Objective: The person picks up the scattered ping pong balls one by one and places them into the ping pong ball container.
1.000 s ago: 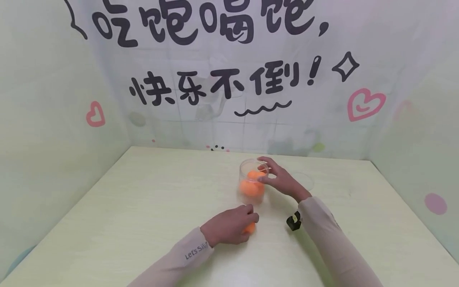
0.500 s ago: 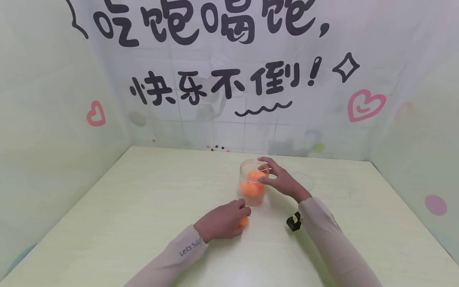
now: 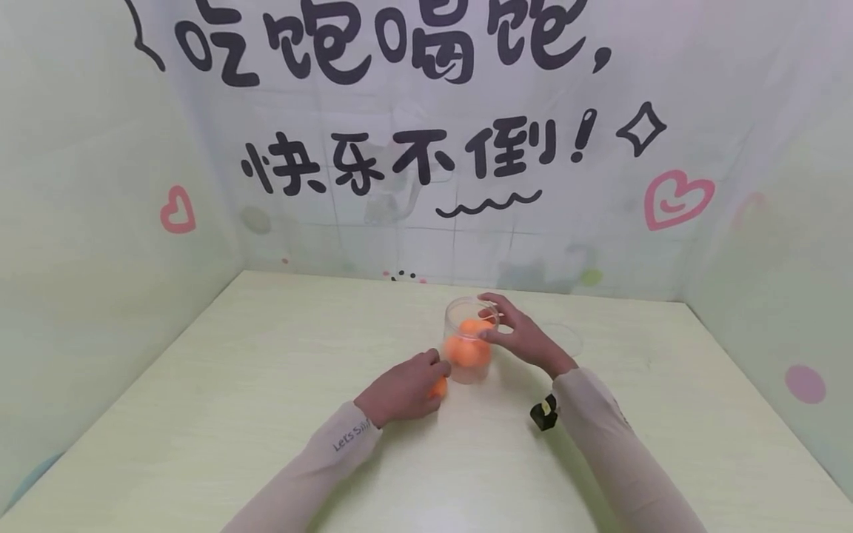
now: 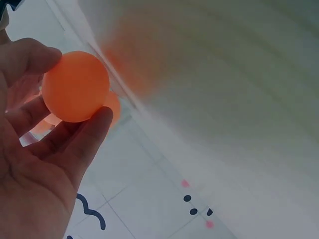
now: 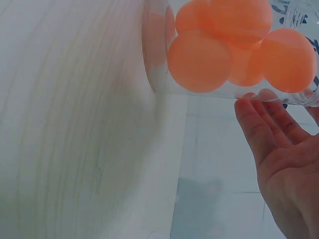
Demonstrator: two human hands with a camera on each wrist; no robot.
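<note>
My left hand (image 3: 404,386) pinches an orange ball (image 4: 76,86), which looks like a ping-pong ball, between thumb and fingertips. It is just to the left of a clear round jar (image 3: 469,376), low beside its wall. Upright and without a lid, the jar has several more orange balls (image 5: 200,60) inside. My right hand (image 3: 523,337) holds the jar from the right near the rim, thumb on the near side and fingers behind. In the right wrist view, its fingertips (image 5: 244,107) lie against the clear wall.
A faint transparent disc (image 3: 563,339), like a lid, lies on the pale table (image 3: 220,414) behind the right wrist. A small black object (image 3: 543,413) with a yellow patch shows beside the right sleeve. Printed cloth walls (image 3: 346,248) close off the back and sides.
My left hand has moved away from me and leftward with the orange ball, up to the jar's left side. The right hand and the jar have stayed in place.
</note>
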